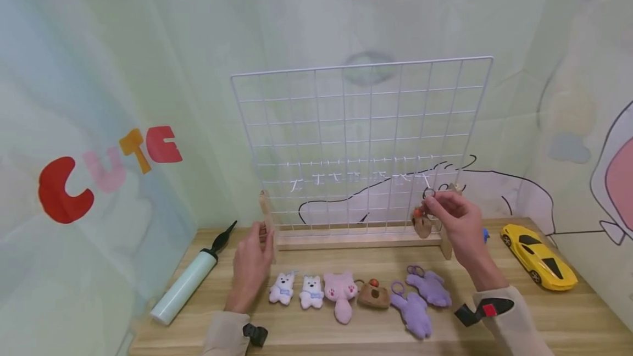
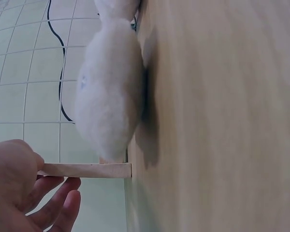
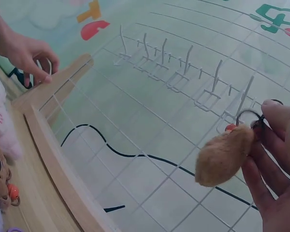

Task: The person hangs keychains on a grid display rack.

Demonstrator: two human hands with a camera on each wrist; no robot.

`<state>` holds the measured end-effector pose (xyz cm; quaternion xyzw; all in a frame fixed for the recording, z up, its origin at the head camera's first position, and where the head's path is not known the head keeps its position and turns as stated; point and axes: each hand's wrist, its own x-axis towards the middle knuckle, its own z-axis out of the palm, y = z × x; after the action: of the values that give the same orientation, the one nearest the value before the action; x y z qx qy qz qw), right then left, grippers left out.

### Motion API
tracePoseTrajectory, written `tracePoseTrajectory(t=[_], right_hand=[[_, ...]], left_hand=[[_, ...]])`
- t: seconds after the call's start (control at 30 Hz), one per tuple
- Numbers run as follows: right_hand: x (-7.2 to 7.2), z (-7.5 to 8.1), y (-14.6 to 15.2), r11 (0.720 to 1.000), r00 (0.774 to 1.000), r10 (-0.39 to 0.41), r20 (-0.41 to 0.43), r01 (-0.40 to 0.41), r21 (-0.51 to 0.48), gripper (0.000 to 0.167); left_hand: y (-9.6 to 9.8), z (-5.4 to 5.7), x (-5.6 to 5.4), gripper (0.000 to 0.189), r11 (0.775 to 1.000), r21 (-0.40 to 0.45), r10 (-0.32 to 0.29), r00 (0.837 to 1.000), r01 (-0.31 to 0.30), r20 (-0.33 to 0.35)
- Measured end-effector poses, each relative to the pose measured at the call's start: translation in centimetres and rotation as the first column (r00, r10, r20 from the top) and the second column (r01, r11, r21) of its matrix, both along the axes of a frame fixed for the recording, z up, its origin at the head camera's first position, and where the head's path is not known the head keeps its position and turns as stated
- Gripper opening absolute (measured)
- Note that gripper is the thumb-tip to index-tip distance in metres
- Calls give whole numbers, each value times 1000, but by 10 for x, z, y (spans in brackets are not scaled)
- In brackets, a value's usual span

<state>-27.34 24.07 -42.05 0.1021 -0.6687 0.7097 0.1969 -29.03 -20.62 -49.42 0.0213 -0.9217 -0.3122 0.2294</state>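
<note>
My right hand [image 1: 457,221] pinches the dark ring of a brown plush keychain [image 3: 224,157] with an orange-red bead. The ring is at the rightmost white hook [image 3: 246,94] of the wire grid rack [image 1: 371,125]; I cannot tell whether it is round the hook. The plush hangs in front of the grid's lower right. My left hand [image 1: 252,262] holds the wooden side support [image 2: 87,170] of the rack between thumb and fingers. On the table before the rack lie two white bear plushes [image 1: 311,291], a pink plush [image 1: 341,293], another brown plush [image 1: 374,295] and two purple plushes [image 1: 412,312].
A pale green hand pump [image 1: 185,287] with a black nozzle lies on the left of the wooden table [image 1: 296,339]. A yellow toy car [image 1: 539,257] stands at the right, with a small blue thing [image 1: 486,235] partly behind my right hand. Printed cloth hangs behind.
</note>
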Motion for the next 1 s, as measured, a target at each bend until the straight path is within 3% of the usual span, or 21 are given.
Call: tracePoseTrajectory(t=[0.37, 0.83, 1.0], right_hand=[[-1, 0, -1, 994, 995, -88, 55, 91, -58, 25], [-8, 1, -3, 988, 992, -91, 89, 102, -119, 33], [-6, -3, -2, 980, 976, -199, 90, 200, 7, 36]], left_hand=[[0, -1, 1, 29, 1000, -5, -1, 1000, 1, -13], [1, -1, 1, 29, 1000, -2, 11, 1000, -11, -6], [0, -1, 2, 30, 1000, -1, -1, 1000, 1, -1]])
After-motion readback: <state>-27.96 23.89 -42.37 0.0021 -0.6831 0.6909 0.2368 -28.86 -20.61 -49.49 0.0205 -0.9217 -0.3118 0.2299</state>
